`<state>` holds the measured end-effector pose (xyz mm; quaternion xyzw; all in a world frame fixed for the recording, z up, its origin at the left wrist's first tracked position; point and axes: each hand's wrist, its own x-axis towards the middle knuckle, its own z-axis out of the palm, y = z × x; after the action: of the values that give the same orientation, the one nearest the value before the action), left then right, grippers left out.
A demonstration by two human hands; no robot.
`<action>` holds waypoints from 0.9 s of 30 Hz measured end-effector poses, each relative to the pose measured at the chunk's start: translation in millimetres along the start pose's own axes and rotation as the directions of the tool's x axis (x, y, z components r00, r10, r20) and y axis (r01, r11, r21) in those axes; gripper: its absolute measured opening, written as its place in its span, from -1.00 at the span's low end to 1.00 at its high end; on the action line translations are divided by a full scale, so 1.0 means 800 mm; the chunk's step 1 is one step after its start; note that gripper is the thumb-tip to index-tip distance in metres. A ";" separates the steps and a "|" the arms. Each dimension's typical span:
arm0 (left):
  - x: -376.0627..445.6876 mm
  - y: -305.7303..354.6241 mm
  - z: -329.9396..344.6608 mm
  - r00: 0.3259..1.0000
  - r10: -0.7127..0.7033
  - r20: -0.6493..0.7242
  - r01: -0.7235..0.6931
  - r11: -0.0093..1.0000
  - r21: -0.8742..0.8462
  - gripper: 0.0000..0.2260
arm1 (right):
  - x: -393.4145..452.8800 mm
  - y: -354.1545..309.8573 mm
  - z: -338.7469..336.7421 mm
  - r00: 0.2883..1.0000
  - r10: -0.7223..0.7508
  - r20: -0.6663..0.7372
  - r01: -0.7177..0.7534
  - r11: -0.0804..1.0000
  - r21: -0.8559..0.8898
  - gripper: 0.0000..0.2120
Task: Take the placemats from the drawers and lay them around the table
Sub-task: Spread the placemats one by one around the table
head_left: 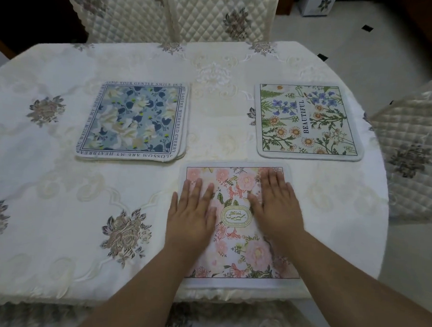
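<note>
From the head view, both hands lie flat on the pink placemat [237,222] at the near desk [59,180] edge, left hand [192,212] and right hand [275,206] with fingers straight, slightly spread, pressing down. It looks thin, soft and light, likely to slide; best pinched at the corners beyond the fingertips.

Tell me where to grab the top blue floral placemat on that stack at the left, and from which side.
Pinch the top blue floral placemat at its near right corner, coming in from the near side. There the layered edges of the stack fan out slightly, so fingers can peel off one mat. Both the left hand and right hand lie flat on the pink floral placemat.
</note>
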<state>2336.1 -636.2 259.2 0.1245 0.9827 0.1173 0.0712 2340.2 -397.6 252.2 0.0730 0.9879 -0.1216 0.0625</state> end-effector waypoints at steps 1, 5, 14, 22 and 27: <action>0.000 -0.003 0.001 1.000 -0.012 -0.003 0.012 1.000 -0.003 -0.46 | -0.002 0.005 -0.002 1.000 0.016 -0.015 -0.016 1.000 0.011 -0.30; 0.007 -0.015 0.003 0.990 -0.140 0.001 0.139 0.990 0.024 -0.35 | 0.001 0.021 -0.008 0.996 0.083 -0.025 -0.082 0.997 0.013 -0.29; 0.097 0.022 -0.007 0.974 0.149 0.173 -0.156 0.987 0.027 -0.35 | 0.040 -0.037 0.008 0.999 -0.036 0.013 0.036 0.999 0.023 -0.32; 0.056 -0.027 -0.008 0.997 -0.034 0.066 0.036 0.999 -0.023 -0.31 | 0.012 0.027 -0.004 0.993 0.113 -0.012 -0.113 0.993 0.037 -0.31; -0.032 -0.003 0.001 0.998 -0.008 0.063 0.006 1.000 0.030 -0.32 | -0.064 -0.003 0.002 0.999 0.040 -0.015 -0.040 0.999 -0.011 -0.36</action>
<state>2360.1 -644.7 260.6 0.1256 0.9820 0.0983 0.1008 2390.1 -407.4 258.1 0.0931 0.9874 -0.1142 0.0581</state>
